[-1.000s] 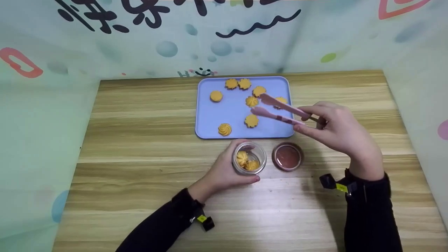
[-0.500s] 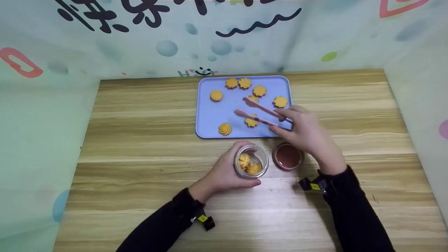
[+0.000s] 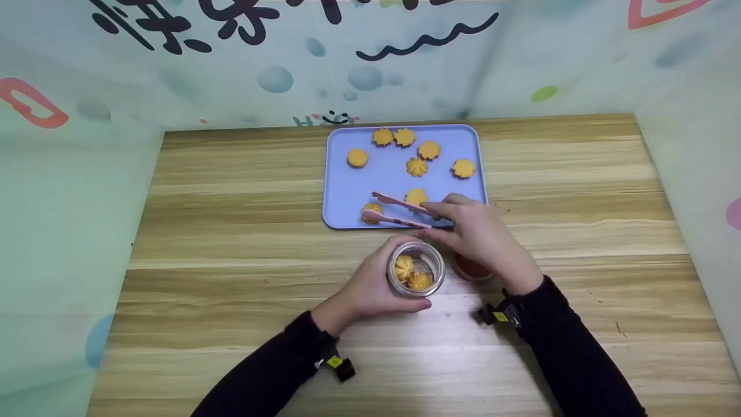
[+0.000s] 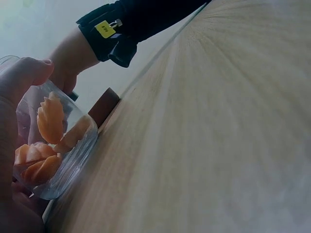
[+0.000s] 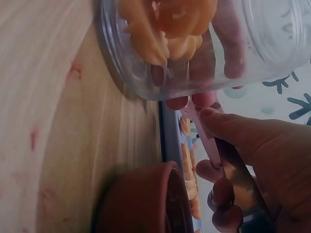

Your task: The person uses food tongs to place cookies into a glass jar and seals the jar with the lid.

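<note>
The left hand (image 3: 373,289) grips a glass jar (image 3: 441,268) from its left side, thumb along the near wall and fingers round the far one. The jar's open mouth faces up, and swirled jar cookies (image 3: 404,269) lie at its bottom, touching one another.

The right hand (image 3: 474,229) holds pink tongs (image 3: 399,220), pinched between thumb and fingers, over the near part of a blue tray (image 3: 341,191). The tongs stand wide, their tips well apart. The near tip covers part of a swirled cookie (image 3: 370,206) close to the tray's near edge; seen from above, I cannot tell whether it touches it. The far tip is just beyond that cookie, with nothing between the two tips that shows as gripped.

Seven other cookies (image 3: 429,150) lie on the tray: two side by side at the far edge, one alone at the left, two near each other right of the middle, one at the right, and one beside the tongs, partly behind the fingers.

A brown lid (image 3: 473,271) sits on the wooden table (image 3: 231,231) just right of the jar, half hidden under the right hand. Black sleeves (image 3: 260,370) cover both forearms, and a patterned backdrop (image 3: 231,98) hangs behind the table.
</note>
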Tool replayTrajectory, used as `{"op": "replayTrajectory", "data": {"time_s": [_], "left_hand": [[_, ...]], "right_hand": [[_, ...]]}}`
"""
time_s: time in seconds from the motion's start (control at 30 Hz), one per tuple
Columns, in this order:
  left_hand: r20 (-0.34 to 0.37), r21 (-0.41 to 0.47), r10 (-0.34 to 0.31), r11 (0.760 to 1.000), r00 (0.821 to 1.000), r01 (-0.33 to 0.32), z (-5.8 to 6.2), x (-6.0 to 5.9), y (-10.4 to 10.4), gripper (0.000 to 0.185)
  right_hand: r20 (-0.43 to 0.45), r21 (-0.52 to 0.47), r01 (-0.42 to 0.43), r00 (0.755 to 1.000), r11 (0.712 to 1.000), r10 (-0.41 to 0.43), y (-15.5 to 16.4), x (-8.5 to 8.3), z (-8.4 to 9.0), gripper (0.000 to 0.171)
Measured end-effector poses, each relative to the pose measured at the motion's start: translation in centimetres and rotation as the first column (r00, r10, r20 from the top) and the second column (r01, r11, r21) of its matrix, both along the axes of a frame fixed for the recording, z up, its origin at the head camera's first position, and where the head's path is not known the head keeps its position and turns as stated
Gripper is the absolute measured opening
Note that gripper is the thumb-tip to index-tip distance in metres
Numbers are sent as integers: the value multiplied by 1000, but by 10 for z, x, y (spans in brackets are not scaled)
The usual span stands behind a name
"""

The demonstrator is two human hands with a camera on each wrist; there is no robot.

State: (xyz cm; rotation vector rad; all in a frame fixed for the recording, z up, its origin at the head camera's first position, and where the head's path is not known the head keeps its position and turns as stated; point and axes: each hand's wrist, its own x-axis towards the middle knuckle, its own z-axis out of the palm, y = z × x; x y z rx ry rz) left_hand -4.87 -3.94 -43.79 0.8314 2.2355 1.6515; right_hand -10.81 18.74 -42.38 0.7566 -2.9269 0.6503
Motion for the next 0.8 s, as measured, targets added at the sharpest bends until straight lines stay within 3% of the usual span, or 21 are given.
{"op": "replayTrajectory", "data": {"time_s": [0.4, 0.8], "left_hand": [[17, 13, -5, 1000, 1000, 5, -2, 0, -1, 93], [30, 36, -10, 999, 1000, 9, -1, 1, -1, 92]], "right_hand": [[94, 3, 82, 992, 997, -82, 12, -3, 10, 46], [171, 103, 192, 963, 976, -208, 53, -7, 37, 32]]}}
